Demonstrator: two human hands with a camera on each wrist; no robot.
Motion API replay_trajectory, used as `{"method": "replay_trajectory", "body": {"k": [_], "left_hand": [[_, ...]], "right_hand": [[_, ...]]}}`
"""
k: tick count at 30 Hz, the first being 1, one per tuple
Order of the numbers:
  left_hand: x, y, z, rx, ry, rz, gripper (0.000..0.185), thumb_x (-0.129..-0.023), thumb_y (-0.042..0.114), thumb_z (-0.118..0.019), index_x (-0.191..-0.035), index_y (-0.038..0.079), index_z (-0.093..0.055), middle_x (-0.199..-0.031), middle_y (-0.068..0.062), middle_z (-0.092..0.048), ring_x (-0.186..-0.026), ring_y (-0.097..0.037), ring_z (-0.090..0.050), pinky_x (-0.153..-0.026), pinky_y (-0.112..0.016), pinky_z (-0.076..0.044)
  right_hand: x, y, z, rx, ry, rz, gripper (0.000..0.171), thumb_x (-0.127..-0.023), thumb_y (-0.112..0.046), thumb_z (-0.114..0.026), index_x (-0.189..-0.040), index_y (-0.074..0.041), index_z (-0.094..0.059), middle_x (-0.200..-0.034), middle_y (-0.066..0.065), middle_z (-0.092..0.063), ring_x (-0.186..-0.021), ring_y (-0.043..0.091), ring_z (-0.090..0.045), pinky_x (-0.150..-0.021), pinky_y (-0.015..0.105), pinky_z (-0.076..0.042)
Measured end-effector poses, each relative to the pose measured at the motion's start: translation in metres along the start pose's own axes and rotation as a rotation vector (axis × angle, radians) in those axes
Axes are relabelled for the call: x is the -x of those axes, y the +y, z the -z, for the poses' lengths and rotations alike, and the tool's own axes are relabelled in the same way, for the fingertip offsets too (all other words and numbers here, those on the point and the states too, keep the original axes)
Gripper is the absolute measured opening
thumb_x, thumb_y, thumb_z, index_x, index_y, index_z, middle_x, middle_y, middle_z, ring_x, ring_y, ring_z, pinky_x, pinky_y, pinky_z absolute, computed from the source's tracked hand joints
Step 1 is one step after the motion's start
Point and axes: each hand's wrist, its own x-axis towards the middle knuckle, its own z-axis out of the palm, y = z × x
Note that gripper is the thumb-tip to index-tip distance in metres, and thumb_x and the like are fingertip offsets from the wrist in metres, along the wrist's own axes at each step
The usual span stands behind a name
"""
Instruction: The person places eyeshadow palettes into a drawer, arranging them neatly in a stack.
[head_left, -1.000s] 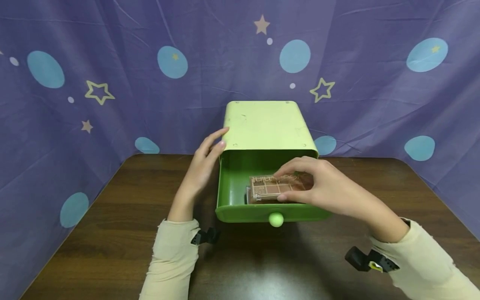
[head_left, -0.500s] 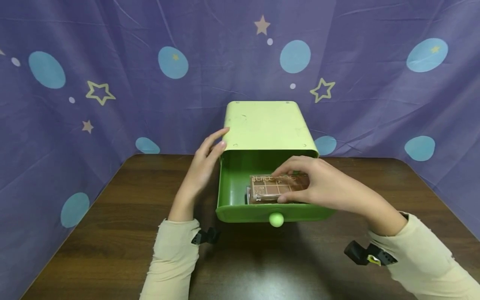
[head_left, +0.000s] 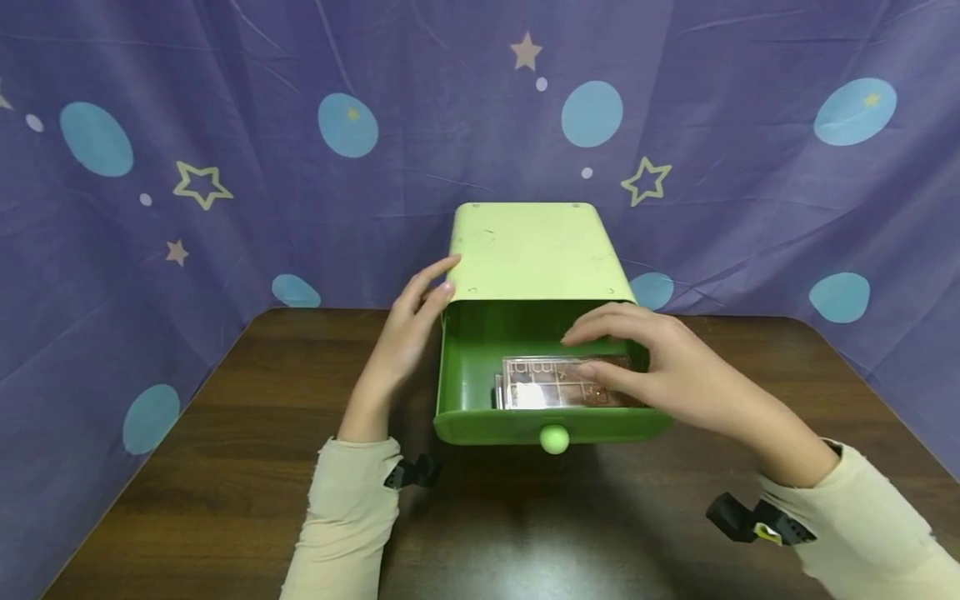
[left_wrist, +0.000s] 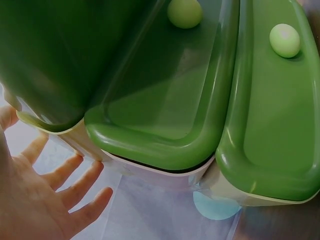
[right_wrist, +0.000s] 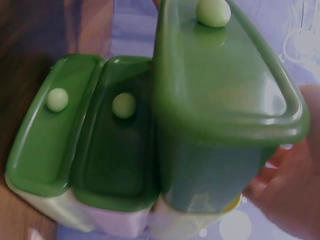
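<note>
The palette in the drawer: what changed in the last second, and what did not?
The right hand let go of the palette; it now lies flat in the open drawer, lower than before, with the fingers lifted above it. The left hand stayed against the cabinet, and the drawer stayed open.

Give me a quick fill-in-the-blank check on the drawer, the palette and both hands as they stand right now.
1. The top drawer of the green cabinet is pulled ____.
2. The clear palette lies ____ that drawer.
3. The left hand rests against the cabinet's ____ side.
4. The right hand hovers over the palette's ____ end.

Missing words: open; inside; left; right
</note>
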Motion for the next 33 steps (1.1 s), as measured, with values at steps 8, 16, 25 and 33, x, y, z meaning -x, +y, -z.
{"method": "replay_trajectory", "body": {"k": [8, 16, 25, 33], "left_hand": [[0.0, 0.0, 0.0, -0.001, -0.002, -0.002, 0.045, -0.104, 0.029, -0.047, -0.147, 0.016, -0.048, -0.15, -0.005, -0.04, -0.128, -0.023, -0.045, -0.105, -0.046, -0.038], [0.0, 0.0, 0.0, -0.003, 0.0, 0.005, 0.045, -0.104, 0.028, -0.046, -0.148, 0.016, -0.047, -0.151, -0.006, -0.04, -0.131, -0.025, -0.043, -0.107, -0.047, -0.036], [-0.001, 0.001, -0.001, 0.0, 0.011, -0.006, 0.045, -0.104, 0.024, -0.047, -0.147, 0.013, -0.048, -0.147, -0.009, -0.042, -0.127, -0.025, -0.045, -0.106, -0.046, -0.037], [-0.001, -0.001, -0.001, 0.004, 0.011, -0.008, 0.045, -0.104, 0.024, -0.047, -0.147, 0.013, -0.048, -0.148, -0.009, -0.042, -0.13, -0.025, -0.043, -0.107, -0.047, -0.036]], "right_hand": [[0.031, 0.014, 0.008, -0.056, 0.176, 0.103, 0.042, -0.079, 0.015, -0.073, -0.115, -0.008, -0.07, -0.119, 0.002, -0.066, -0.116, 0.014, -0.057, -0.1, 0.022, -0.041], [0.056, 0.034, 0.017, -0.028, 0.321, 0.109, 0.045, -0.072, 0.021, -0.072, -0.11, -0.002, -0.071, -0.112, 0.008, -0.069, -0.112, 0.015, -0.06, -0.098, 0.023, -0.042], [0.081, 0.06, 0.02, 0.011, 0.347, -0.053, 0.04, -0.079, 0.017, -0.07, -0.113, -0.004, -0.071, -0.114, 0.007, -0.068, -0.114, 0.01, -0.058, -0.099, 0.018, -0.04], [0.099, 0.086, 0.014, 0.02, 0.341, -0.167, 0.03, -0.087, 0.009, -0.069, -0.113, -0.005, -0.071, -0.114, 0.003, -0.067, -0.113, 0.003, -0.057, -0.097, 0.013, -0.037]]}}
